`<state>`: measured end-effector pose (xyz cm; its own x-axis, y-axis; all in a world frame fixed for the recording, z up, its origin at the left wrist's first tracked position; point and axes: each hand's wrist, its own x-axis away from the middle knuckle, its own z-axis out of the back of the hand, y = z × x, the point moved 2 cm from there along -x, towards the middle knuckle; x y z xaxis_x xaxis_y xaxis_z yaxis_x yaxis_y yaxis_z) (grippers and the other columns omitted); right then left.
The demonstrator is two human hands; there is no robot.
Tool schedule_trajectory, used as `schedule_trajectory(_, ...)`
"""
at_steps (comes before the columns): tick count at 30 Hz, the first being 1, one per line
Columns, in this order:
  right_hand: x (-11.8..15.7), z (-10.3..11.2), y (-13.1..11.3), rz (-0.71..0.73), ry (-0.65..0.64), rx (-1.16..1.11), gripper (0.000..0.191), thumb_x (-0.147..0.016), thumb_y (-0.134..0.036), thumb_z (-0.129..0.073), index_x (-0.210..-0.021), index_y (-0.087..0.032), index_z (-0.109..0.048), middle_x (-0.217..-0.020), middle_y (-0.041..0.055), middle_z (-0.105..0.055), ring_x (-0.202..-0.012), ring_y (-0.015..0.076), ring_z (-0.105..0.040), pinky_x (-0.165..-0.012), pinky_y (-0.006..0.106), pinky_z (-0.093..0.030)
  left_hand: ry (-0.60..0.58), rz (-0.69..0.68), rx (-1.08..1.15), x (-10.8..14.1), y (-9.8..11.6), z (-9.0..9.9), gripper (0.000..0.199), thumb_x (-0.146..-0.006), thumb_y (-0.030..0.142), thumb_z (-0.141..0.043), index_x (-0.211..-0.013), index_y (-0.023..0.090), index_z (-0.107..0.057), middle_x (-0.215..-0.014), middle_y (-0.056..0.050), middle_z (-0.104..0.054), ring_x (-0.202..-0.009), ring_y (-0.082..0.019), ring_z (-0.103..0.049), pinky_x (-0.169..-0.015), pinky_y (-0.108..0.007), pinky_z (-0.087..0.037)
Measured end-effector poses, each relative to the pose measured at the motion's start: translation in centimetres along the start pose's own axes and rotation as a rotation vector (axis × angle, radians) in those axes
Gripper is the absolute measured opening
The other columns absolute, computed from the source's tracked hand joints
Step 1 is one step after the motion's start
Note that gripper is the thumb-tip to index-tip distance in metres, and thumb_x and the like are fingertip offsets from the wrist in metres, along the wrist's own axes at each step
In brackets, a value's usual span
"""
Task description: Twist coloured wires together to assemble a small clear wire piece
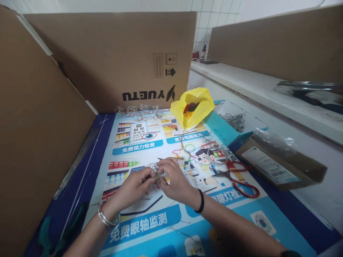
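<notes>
My left hand (135,184) and my right hand (175,181) meet over the printed sheet, fingers pinched together. Between them is a small bundle of coloured threads and thin wire (157,177), mostly covered by the fingers. A slim tool with a dark tip and yellowish end (179,157) sticks out by my right hand; how it is held is unclear. Red, green and yellow threads (189,151) lie just beyond, one strand reaching up to an open yellow bag (193,109). To the right lie red-handled scissors (232,175) and a clear round ring (217,155).
Cardboard panels (112,60) wall the left and back. Tangled wire (139,111) lies along the back. At right are a blue box of wire pieces (233,121), a brown carton (278,160) and a white ledge (254,89). Green-handled pliers (53,232) lie lower left.
</notes>
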<state>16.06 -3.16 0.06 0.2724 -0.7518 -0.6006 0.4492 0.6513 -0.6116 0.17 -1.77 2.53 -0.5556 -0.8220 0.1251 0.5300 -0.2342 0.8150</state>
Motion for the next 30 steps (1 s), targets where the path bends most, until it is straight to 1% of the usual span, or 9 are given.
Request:
schedule_trajectory(4,-0.01,-0.09,0.03,0.017,0.004,-0.025,0.033,-0.059,0.002,-0.045,-0.084,-0.02,-0.046,-0.099,0.008,-0.055,-0.1,0.0222,-0.048,-0.088,0.041,-0.041,-0.014,-0.006,-0.003,-0.11,-0.03,-0.15,0.011,-0.085,0.024,-0.044,-0.077,0.02,-0.05,-0.064,0.005,-0.053,-0.056,-0.011,-0.053,-0.057,-0.022,-0.039)
schedule_trajectory(8,-0.09,-0.07,-0.01,0.02,-0.001,-0.012,0.029,-0.062,0.0,-0.049,-0.083,-0.019,-0.048,-0.099,0.0088,-0.055,-0.1,0.0223,-0.048,-0.088,0.04,-0.041,-0.024,0.0,0.055,-0.01,-0.03,-0.23,0.012,-0.085,0.025,-0.044,-0.077,0.019,-0.05,-0.065,0.005,-0.052,-0.057,-0.011,-0.051,-0.057,-0.022,-0.039)
schedule_trajectory(15,-0.3,0.3,-0.33,0.02,-0.017,0.118,0.018,-0.07,-0.005,-0.053,-0.081,-0.019,-0.054,-0.099,0.0081,-0.055,-0.098,0.0224,-0.047,-0.086,0.039,-0.043,0.005,0.008,0.139,-0.1,-0.34,-0.16,0.013,-0.086,0.027,-0.044,-0.077,0.019,-0.048,-0.065,0.005,-0.048,-0.058,-0.01,-0.047,-0.057,-0.021,-0.038)
schedule_trajectory(20,-0.45,0.41,-0.59,0.027,-0.079,0.171,0.016,-0.07,-0.007,-0.054,-0.081,-0.018,-0.056,-0.1,0.0088,-0.055,-0.098,0.0234,-0.046,-0.086,0.04,-0.042,0.018,-0.008,0.074,-0.11,-0.27,-0.13,0.013,-0.086,0.026,-0.044,-0.076,0.019,-0.047,-0.063,0.005,-0.048,-0.059,-0.011,-0.046,-0.058,-0.022,-0.037)
schedule_trajectory(24,-0.64,0.48,-0.58,0.015,-0.134,0.169,0.014,-0.067,-0.01,-0.056,-0.079,-0.018,-0.054,-0.1,0.0091,-0.055,-0.097,0.0241,-0.046,-0.085,0.04,-0.042,0.045,-0.024,0.024,-0.18,-0.1,-0.28,0.012,-0.086,0.025,-0.043,-0.076,0.019,-0.047,-0.066,0.004,-0.051,-0.062,-0.011,-0.047,-0.061,-0.023,-0.037)
schedule_trajectory(30,-0.56,0.2,-0.28,-0.013,-0.113,0.164,0.016,-0.065,-0.004,-0.054,-0.073,-0.017,-0.053,-0.095,0.0084,-0.055,-0.094,0.0232,-0.045,-0.083,0.039,-0.043,0.072,-0.048,-0.078,-0.4,0.16,-0.48,0.01,-0.084,0.02,-0.043,-0.075,0.02,-0.046,-0.071,0.004,-0.053,-0.066,-0.011,-0.048,-0.064,-0.023,-0.036)
